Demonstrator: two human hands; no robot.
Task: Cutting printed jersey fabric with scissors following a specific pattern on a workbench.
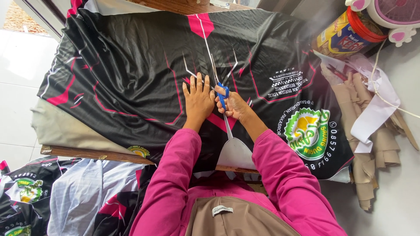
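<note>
On wooden table [87, 153], black printed fabric [131, 65], white tiled floor [17, 87]

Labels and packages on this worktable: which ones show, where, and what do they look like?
Tub: top right, round, yellow-blue wrapper, red lid.
Round emblem: printed on black fabric, right of hands, green, yellow, white.
Small tag: bottom centre, on brown garment, white rectangle.

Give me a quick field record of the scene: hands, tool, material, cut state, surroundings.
left hand: flat on the black printed fabric, beside the cut line
right hand: grips blue-handled scissors, blades pointing away from the person
cut: slit open behind the scissors, pale layer showing
surface: wooden table edge
right side: beige fabric scraps, tin with red rim
</note>
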